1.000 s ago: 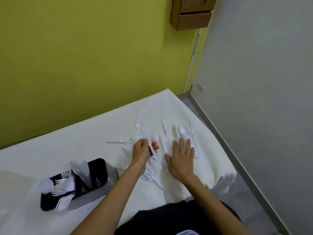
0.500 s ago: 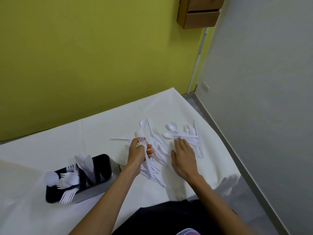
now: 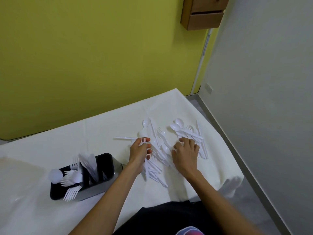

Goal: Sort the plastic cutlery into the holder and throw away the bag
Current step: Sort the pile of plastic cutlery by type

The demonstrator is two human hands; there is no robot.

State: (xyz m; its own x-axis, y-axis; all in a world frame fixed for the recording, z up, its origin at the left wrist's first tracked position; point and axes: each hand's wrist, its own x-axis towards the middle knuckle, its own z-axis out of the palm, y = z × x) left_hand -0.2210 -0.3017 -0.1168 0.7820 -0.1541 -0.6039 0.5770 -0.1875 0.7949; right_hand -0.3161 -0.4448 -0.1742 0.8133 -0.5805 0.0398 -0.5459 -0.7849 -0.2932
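White plastic forks, spoons and knives lie in a loose pile on the white table. My left hand holds a white fork, tines up, at the pile's left edge. My right hand has its fingers curled over the cutlery at the pile's right side; whether it pinches a piece I cannot tell. The black cutlery holder stands at the left, with several forks, spoons and knives in its compartments. A clear plastic bag lies at the far left.
The table meets a yellow wall at the back and ends near a grey wall on the right. A wooden box hangs on the yellow wall high up. Grey floor shows beside the table's right edge.
My right hand went from lying flat on the pile to fingers curled over its right side. My left hand kept the fork and stayed at the pile's left edge.
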